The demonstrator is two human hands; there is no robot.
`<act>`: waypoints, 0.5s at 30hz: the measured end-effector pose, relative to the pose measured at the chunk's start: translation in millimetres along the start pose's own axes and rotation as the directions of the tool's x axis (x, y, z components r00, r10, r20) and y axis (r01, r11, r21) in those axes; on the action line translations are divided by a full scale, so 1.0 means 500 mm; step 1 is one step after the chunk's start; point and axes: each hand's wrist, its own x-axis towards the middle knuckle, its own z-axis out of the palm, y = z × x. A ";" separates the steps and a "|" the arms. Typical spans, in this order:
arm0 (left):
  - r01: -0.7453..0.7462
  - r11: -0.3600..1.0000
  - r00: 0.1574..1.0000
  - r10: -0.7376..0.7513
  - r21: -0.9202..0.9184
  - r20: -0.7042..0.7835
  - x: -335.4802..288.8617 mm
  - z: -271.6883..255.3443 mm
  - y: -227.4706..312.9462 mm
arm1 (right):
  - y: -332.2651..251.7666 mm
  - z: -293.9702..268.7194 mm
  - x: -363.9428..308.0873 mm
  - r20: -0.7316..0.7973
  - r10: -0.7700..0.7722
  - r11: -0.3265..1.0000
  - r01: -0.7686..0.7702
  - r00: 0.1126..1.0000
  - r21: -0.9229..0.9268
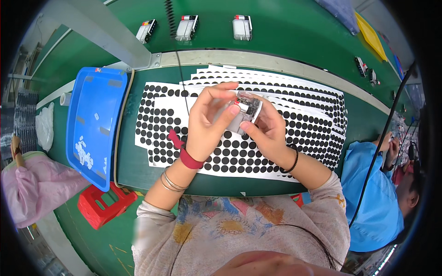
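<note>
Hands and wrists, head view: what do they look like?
The left hand is ungloved, with a knotted dark red band at the wrist and silvery bangles. The right hand, also ungloved, has a black beaded bracelet. Both sleeves are pale.

I count my two hands, left hand (202, 122) and right hand (271, 131), with one clear-cased device (249, 110) between them. Three similar devices (241, 30) sit in the far row. There is one blue tray (99, 99), one red stool (95, 208) and one white roll (65, 99). Overlapping dotted sheets (237, 142): several, too layered to number.
</note>
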 end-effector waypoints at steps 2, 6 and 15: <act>0.105 0.973 0.988 -0.077 -0.205 0.136 0.011 -0.010 0.012 | -0.001 -0.002 -0.001 0.045 0.012 0.999 -0.013 0.999 0.037; 0.130 0.979 0.958 -0.084 -0.155 0.274 0.011 -0.024 0.015 | -0.007 -0.016 0.000 0.124 0.085 0.996 -0.089 0.989 0.030; -0.003 1.000 0.994 0.001 0.019 0.108 -0.020 0.006 0.014 | -0.011 -0.026 0.003 0.158 0.124 0.992 -0.126 0.980 -0.001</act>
